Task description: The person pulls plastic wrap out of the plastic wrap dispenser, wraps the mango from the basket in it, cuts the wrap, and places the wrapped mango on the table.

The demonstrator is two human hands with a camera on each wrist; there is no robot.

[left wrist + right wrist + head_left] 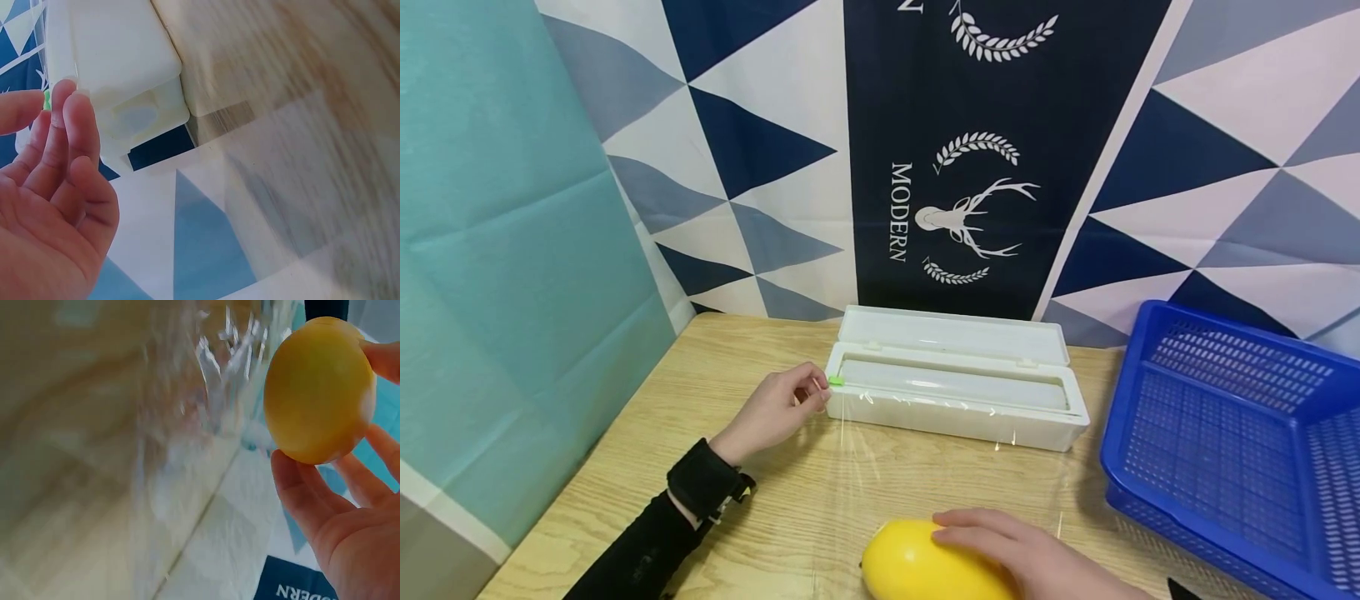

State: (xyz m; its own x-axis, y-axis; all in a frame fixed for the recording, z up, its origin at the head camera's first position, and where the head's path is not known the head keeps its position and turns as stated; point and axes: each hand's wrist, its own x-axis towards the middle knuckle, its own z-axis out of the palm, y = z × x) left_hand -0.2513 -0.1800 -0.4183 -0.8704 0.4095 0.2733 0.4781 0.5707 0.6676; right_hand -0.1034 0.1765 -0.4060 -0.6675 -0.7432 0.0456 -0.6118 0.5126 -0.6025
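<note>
A white cling film box (958, 425) with its lid raised stands at the back of the table. My left hand (782, 408) is at the box's left end, thumb and fingertips closed about a small green slider (836, 381). In the left wrist view, that slider shows between the thumb and fingers. Clear cling film (917, 471) stretches from the box toward me over the table. At the front, my right hand (1022, 550) grips a smooth oval yellow fruit (910, 554), fingers and thumb on opposite sides of it in the right wrist view.
To the right sits a blue plastic basket (1213, 458) with latticed walls. Behind the wooden table (730, 358) hangs a patterned cloth (955, 108) with a deer print, and a turquoise cloth (512, 233) borders the left side.
</note>
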